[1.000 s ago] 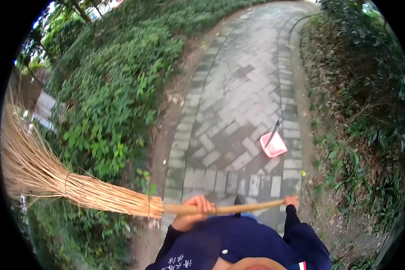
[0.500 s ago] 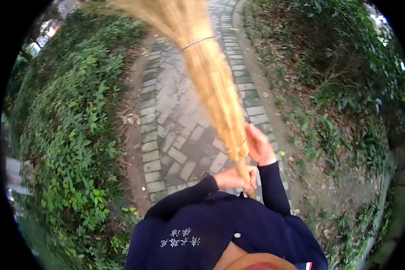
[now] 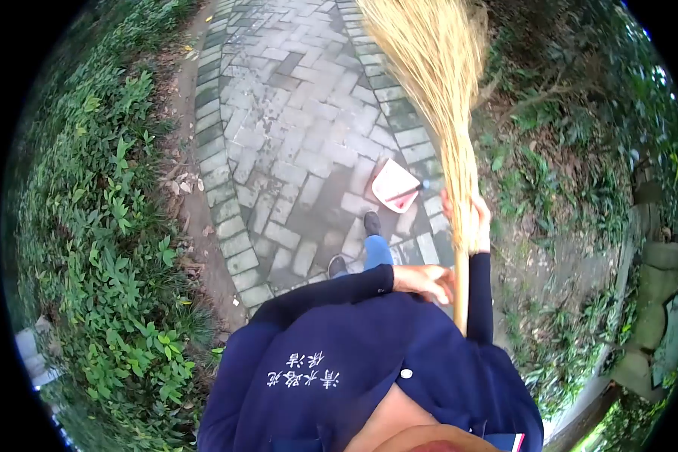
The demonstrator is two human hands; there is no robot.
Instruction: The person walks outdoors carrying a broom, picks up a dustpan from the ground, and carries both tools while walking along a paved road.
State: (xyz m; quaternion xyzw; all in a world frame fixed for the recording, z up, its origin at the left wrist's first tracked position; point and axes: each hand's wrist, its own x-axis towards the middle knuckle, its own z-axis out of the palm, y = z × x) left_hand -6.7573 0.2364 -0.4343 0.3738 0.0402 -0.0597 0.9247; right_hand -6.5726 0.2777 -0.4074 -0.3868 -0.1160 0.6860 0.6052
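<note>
A straw broom [image 3: 459, 113] points up and away from me, its bristles fanned out at the top and its wooden handle running down to my chest. My right hand [image 3: 481, 220] is wrapped around the lower end of the bundled bristles, partly hidden behind them. Lower down, my left hand [image 3: 426, 283] lies against the left side of the handle with its fingers loosely extended, not closed around it. Below on the paving is a whitish and red dustpan [image 3: 394, 184] with a dark stick-like handle across it.
A brick-paved path [image 3: 301, 135] with a raised brick edging runs ahead. Green shrubs [image 3: 120, 248] grow along the left, and low plants with leaf litter [image 3: 550, 181] line the right. My shoes [image 3: 371, 223] stand on the path near the dustpan.
The broom has swung to the right and stands more upright. My right hand has closed on the lower bristles, while my left hand has loosened from the handle. The dustpan has come into view.
</note>
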